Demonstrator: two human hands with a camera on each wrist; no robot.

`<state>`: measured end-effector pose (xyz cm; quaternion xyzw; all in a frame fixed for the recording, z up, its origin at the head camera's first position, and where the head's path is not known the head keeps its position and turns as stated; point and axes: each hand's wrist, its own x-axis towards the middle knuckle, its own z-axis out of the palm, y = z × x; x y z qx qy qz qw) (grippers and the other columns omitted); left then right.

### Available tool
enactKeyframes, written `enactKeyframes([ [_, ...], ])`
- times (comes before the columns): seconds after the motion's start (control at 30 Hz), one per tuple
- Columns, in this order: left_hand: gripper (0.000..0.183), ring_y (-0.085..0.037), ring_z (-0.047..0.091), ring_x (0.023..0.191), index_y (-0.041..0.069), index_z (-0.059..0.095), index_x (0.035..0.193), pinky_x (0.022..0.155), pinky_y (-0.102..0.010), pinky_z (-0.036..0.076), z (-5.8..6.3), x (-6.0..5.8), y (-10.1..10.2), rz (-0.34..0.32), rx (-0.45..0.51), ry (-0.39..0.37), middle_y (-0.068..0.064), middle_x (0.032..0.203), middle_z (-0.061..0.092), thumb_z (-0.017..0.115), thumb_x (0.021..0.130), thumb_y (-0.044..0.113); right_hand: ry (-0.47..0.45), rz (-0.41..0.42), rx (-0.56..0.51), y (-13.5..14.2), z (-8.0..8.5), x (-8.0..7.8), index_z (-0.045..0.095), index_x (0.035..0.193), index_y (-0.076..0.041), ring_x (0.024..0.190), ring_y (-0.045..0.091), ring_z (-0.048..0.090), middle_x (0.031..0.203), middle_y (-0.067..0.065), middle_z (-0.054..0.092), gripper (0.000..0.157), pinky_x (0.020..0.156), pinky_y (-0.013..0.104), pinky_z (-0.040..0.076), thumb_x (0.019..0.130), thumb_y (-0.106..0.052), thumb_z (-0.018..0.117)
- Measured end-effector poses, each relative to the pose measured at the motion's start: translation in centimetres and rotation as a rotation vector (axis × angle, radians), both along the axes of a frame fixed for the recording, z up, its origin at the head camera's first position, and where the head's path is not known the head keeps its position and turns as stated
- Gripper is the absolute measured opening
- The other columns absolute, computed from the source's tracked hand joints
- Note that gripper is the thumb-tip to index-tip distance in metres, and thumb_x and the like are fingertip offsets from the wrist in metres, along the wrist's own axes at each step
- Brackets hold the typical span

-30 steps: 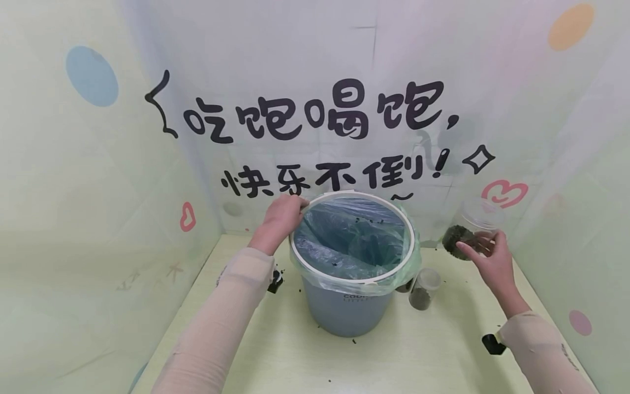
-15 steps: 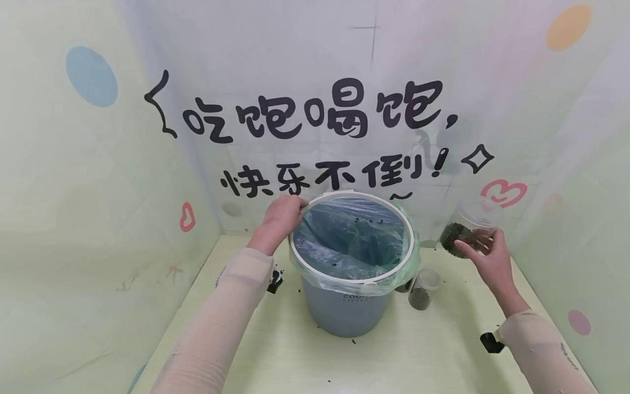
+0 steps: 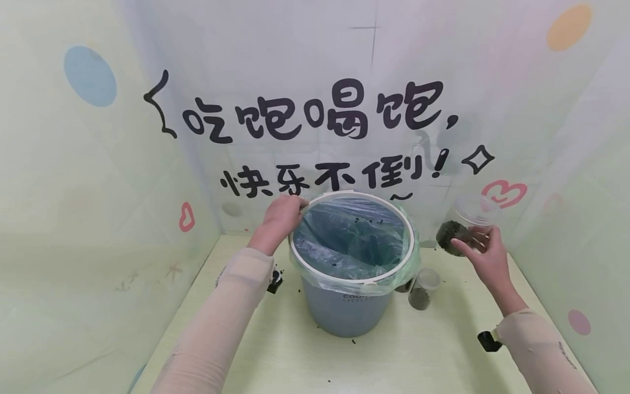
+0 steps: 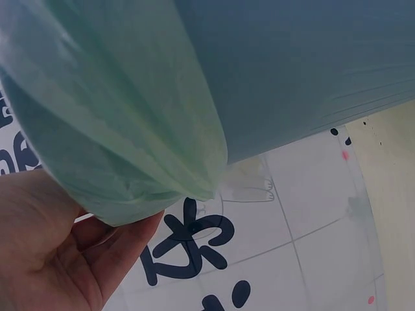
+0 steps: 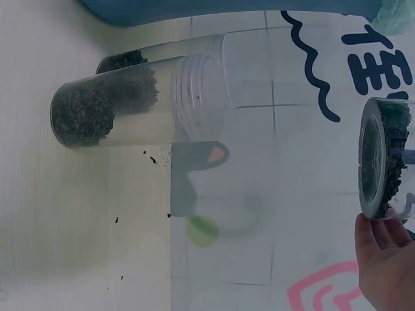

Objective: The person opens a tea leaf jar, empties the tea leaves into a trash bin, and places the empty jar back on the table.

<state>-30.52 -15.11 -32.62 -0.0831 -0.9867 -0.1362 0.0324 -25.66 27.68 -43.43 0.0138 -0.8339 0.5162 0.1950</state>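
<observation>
The jar [image 3: 462,227] is in the right hand [image 3: 492,260], raised above the table [image 3: 275,355] to the right of the bin [image 3: 349,312]. Thumb and fingers are clamped round it; it is roughly upright, with dark flakes in its lower part. The fingers cover part of its side, and whether its clear top carries a lid is hard to make out. The right wrist view cuts off both jar and hand at its edge.

The left hand [image 3: 281,220] grips the left side of the bin's white rim [image 3: 412,236]. In the left wrist view the green liner [image 4: 142,116] hides its fingertips. The liner's folds keep the bottom of the bin out of sight.

Just beside the bin, a second jar [image 3: 424,290] stands upright, and a third jar [image 5: 121,60] is mostly hidden behind it and the bin. Both hold dark flakes. Dark crumbs lie on the table and the liner. Behind rises a wall [image 3: 295,54] with black lettering [image 3: 349,109], partly covered by the bin.
</observation>
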Motion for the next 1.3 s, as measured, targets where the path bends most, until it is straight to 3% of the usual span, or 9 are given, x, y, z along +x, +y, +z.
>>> enactKeyframes([
  [0.27, 0.035, -0.03, 0.068, 0.111, 0.017, 0.066, 0.132, 0.086, -0.04, 0.059, 0.3, -0.2, 0.1, 0.011, 0.005, -0.021, -0.012, 0.125, 0.07, 0.061, 0.097, 0.011, -0.012, 0.008, 0.013, -0.3, 0.7, -0.3, 0.038, 0.131, -0.02, 0.108, -0.014, 0.045, 0.115, -0.023, 0.043, 0.052, 0.088, -0.001, 0.041, 0.092, -0.024, 0.072],
  [0.53, 0.036, -0.031, 0.065, 0.118, 0.018, 0.065, 0.133, 0.09, -0.041, 0.058, 0.3, -0.1, 0.2, 0.016, -0.005, -0.018, -0.011, 0.13, 0.068, 0.061, 0.098, 0.012, 0.014, 0.034, -0.006, -1.0, 1.2, -0.1, 0.039, 0.128, -0.025, 0.108, -0.014, 0.045, 0.114, -0.023, 0.044, 0.048, 0.089, -0.001, 0.04, 0.092, -0.021, 0.072],
  [0.83, 0.034, -0.03, 0.067, 0.113, 0.017, 0.067, 0.131, 0.088, -0.039, 0.059, 0.2, -0.1, 0.1, 0.005, -0.02, -0.019, -0.011, 0.127, 0.069, 0.061, 0.097, 0.012, 0.018, 0.061, 0.027, -1.8, 1.8, 0.0, 0.04, 0.129, -0.02, 0.111, -0.011, 0.046, 0.117, -0.022, 0.046, 0.049, 0.092, -0.001, 0.041, 0.092, -0.021, 0.073],
  [1.1, 0.036, -0.03, 0.068, 0.111, 0.017, 0.066, 0.132, 0.085, -0.039, 0.059, 0.1, -0.1, -0.1, 0.006, -0.018, -0.018, -0.012, 0.128, 0.069, 0.061, 0.097, 0.011, 0.017, 0.079, 0.043, -2.9, 2.7, -0.2, 0.04, 0.133, -0.02, 0.117, -0.004, 0.051, 0.132, 0.002, 0.052, 0.056, 0.094, 0.001, 0.042, 0.09, -0.022, 0.075],
  [1.3, 0.038, -0.029, 0.068, 0.11, 0.014, 0.064, 0.134, 0.085, -0.037, 0.06, 0.3, -0.1, -0.1, -0.003, 0.01, -0.047, -0.013, 0.129, 0.068, 0.058, 0.097, 0.007, 0.019, 0.096, 0.051, -3.8, 3.3, -0.4, 0.039, 0.132, -0.005, 0.11, -0.012, 0.048, 0.133, 0.009, 0.054, 0.058, 0.091, 0.0, 0.04, 0.09, -0.022, 0.075],
])
